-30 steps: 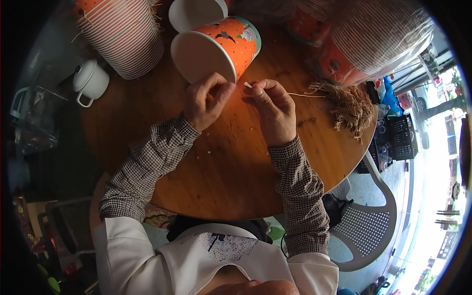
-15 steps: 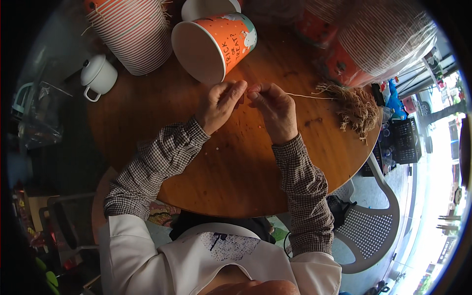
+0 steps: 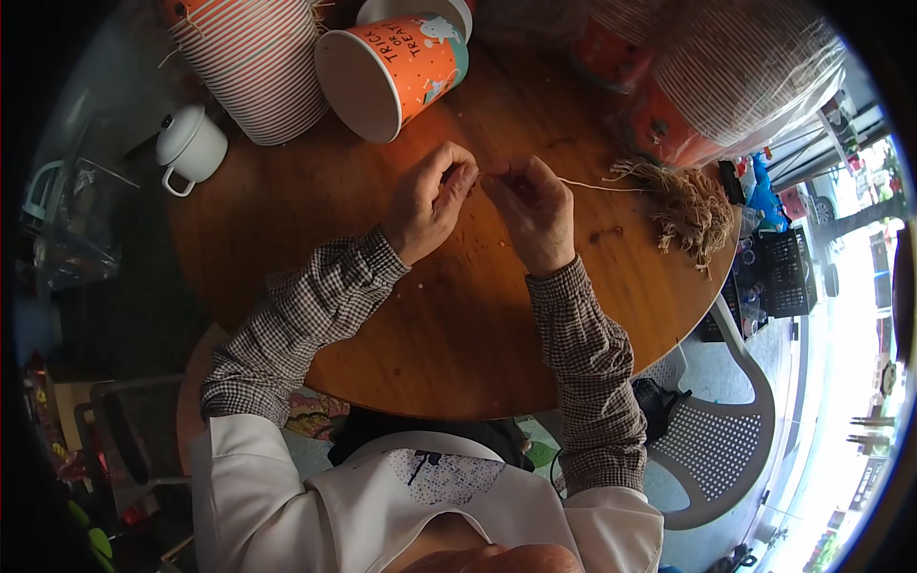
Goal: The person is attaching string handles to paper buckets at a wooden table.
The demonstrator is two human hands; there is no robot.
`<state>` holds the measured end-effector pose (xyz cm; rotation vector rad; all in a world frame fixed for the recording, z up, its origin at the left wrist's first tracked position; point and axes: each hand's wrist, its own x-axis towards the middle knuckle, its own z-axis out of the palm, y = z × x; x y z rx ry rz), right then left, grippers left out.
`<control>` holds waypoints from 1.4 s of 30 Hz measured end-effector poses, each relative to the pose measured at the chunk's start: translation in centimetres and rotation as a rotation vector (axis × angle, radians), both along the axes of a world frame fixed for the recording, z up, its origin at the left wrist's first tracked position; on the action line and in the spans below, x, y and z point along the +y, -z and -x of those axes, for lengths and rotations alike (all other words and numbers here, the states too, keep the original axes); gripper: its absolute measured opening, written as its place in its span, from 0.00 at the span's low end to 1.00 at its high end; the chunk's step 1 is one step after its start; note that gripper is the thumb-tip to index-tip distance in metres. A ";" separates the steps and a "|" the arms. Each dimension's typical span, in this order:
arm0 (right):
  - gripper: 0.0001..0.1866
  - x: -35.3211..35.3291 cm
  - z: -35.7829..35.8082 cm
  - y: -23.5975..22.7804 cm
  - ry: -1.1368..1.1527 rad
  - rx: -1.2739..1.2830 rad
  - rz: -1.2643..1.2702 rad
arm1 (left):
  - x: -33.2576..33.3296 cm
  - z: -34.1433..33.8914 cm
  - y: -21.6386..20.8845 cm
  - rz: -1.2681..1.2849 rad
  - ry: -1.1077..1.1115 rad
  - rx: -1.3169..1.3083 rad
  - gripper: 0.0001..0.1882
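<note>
Closest in, over the bare front of the counter (image 3: 430,358), the left hand (image 3: 428,205) and right hand (image 3: 532,212) come together, nearly touching, where a second ago a gap stood between them. The right fingers pinch a pale string (image 3: 602,186), its tip, showing then, now hidden; the left fingers curl in toward the thumb, and whether they grip the string I cannot tell. The string runs right to a tan bundle (image 3: 693,215). And beyond the hands, the orange tub (image 3: 420,81), on its side, has rolled! Bats faced up before; now it's dark capital lettering beside a white ghost-like figure, and the tub sits farther from the hands. Left of it: a lidded white pot (image 3: 196,148) and a tall stack (image 3: 253,81).
</note>
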<state>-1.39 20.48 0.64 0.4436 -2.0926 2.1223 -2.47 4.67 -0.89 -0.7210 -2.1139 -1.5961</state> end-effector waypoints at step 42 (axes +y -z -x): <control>0.06 0.1 0.0 -0.2 0.109 -0.028 -0.090 | -1.0 1.2 -0.6 0.251 -0.071 0.447 0.11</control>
